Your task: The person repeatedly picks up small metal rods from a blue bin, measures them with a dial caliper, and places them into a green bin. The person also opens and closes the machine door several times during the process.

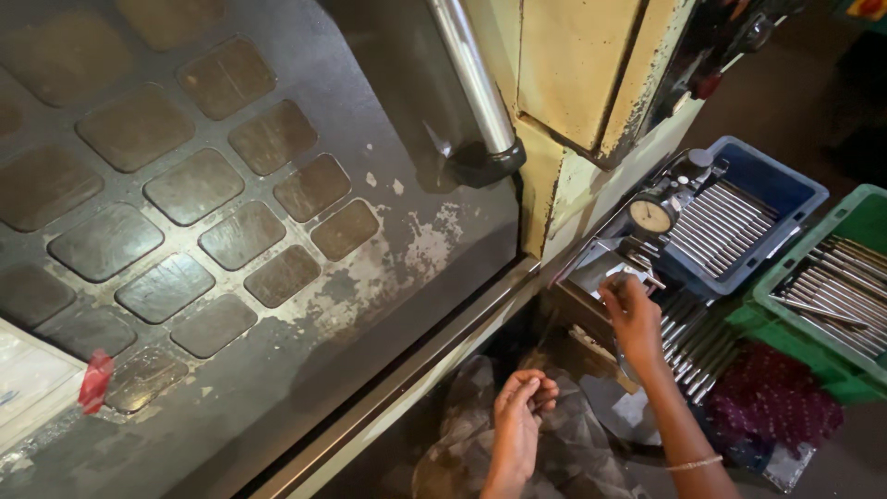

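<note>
Right hand (636, 319) pinches a thin shiny metal rod (647, 277) below the round dial gauge (651, 215); left hand (517, 411) hangs loosely curled, empty, over crumpled cloth (573, 444).

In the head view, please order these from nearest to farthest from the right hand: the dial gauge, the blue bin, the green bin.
From the right hand:
1. Dial gauge, just above the hand.
2. Blue bin, up and to the right.
3. Green bin, far right edge.
</note>
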The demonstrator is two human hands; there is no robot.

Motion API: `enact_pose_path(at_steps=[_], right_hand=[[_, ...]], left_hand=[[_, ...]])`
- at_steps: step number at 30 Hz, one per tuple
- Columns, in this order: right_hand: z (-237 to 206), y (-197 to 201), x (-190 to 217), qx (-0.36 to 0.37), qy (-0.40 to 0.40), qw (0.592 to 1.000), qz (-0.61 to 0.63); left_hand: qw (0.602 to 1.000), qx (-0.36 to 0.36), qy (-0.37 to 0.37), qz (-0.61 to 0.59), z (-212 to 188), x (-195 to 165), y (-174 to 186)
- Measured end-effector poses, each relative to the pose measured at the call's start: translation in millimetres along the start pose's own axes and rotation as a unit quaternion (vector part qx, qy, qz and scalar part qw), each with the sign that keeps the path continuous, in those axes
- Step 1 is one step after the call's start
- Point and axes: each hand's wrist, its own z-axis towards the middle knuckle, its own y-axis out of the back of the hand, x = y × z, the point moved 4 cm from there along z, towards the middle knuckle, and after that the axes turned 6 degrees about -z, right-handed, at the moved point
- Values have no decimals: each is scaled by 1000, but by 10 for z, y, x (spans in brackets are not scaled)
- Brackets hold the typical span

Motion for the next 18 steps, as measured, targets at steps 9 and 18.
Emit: enact_pose_path(at_steps=[9,18], right_hand=[[65,-51,36,-41,18,999,27],[-59,-101,87,-74,86,992,-51]], left_hand=[[999,-17,25,-38,-8,-33,81],[998,-52,37,-21,2,-63,57]])
